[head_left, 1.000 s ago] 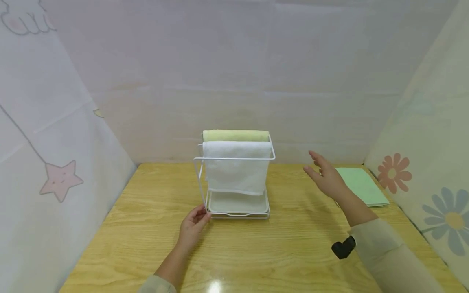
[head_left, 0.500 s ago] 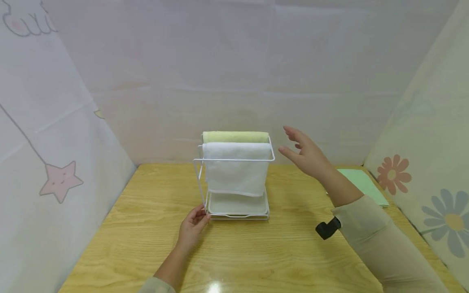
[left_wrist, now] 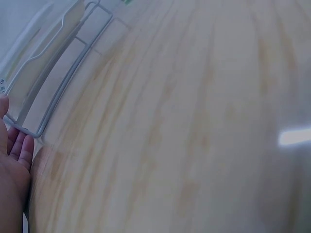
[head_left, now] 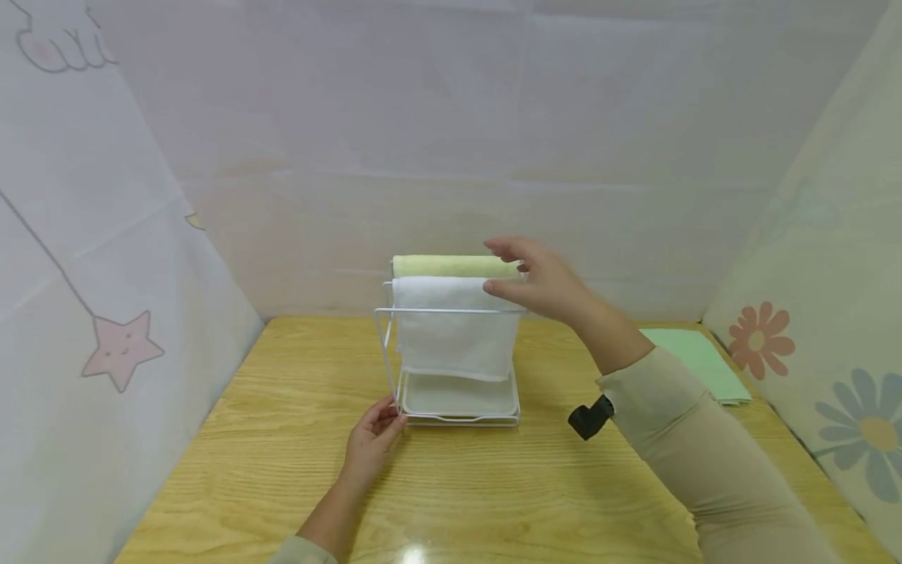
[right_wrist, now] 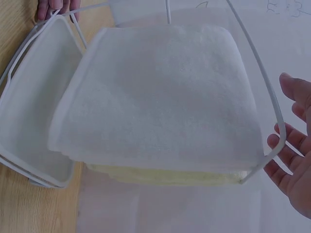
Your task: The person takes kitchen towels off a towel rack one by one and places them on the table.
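A white wire rack (head_left: 451, 312) stands mid-table in the head view. Over its bars hang a white towel (head_left: 454, 345) and, behind it, a pale yellow towel (head_left: 440, 265). Beneath them sits a shallow white tray (head_left: 458, 395) in the rack's base. My left hand (head_left: 369, 445) pinches the base's near left corner between thumb and fingers. My right hand (head_left: 541, 282) hovers by the towels' upper right end, thumb and fingers spread apart and holding nothing. In the right wrist view, its fingertips lie beside the bent rod of the rack; contact is unclear.
A folded light green cloth (head_left: 694, 359) lies at the right side of the wooden table (head_left: 296, 376). Pale fabric walls with printed stars and flowers enclose the back and both sides. A black device (head_left: 590, 417) is strapped at the right sleeve.
My right hand has moved left, from near the green cloth to the upper right of the rack. The left hand keeps its hold on the base corner, and the towels stay put.
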